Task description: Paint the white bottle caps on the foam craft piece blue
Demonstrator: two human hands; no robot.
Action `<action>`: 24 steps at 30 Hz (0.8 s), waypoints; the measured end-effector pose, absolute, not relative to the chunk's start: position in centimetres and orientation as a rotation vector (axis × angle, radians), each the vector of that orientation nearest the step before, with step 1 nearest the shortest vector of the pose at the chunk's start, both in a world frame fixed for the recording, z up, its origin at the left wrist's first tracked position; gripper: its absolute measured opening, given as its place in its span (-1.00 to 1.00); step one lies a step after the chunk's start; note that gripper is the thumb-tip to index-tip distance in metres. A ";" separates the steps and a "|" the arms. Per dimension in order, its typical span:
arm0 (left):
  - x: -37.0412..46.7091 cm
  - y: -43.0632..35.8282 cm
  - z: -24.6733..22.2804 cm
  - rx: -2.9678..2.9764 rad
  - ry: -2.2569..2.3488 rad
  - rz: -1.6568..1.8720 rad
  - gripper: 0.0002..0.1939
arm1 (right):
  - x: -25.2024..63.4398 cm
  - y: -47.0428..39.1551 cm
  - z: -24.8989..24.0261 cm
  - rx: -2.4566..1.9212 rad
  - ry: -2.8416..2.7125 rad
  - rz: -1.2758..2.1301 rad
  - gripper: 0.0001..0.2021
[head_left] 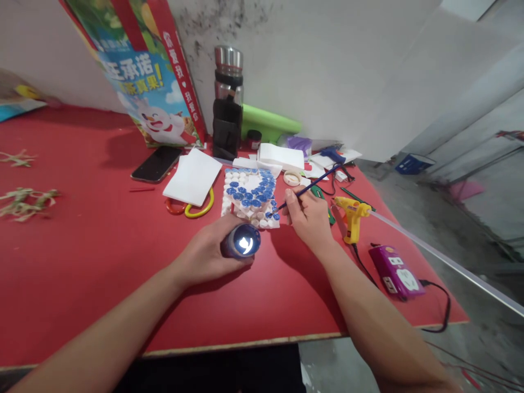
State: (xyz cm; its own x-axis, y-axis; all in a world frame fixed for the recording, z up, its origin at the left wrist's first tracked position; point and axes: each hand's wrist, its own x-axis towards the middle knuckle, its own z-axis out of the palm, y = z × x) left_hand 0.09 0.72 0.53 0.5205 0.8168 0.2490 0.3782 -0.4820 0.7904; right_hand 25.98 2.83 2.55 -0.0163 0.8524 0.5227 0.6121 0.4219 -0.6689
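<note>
Your left hand [204, 252] is curled around a small dark-rimmed container [241, 241], fingers closed against its side, in from the front edge of the red table [262, 308]. Your right hand [308, 219] pinches a thin dark-blue brush [317, 185], its tip at the right-hand side of the blue-and-white piece [251, 196], which lies just beyond the container, toward the table's back edge. Nearer the right edge sits a yellow glue gun [352, 214], with a purple power socket [395, 270] by the front right corner.
</note>
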 end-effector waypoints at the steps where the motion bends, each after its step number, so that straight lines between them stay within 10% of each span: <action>1: 0.1 0.7 0.5 2.083 0.973 0.821 -0.54 | 26.0 2.8 2.5 -1.290 -1.722 0.313 -0.56; 24: 0.2 0.7 0.7 2.089 0.958 0.835 -0.55 | 26.0 2.9 2.5 -1.304 -1.720 0.266 -0.64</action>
State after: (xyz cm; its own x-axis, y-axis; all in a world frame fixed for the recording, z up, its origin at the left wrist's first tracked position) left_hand 0.18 0.72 0.73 0.5229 0.8103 0.2646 0.3723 -0.4963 0.7843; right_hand 26.00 2.86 2.47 -0.0040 0.8441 0.5361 0.6430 0.4127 -0.6451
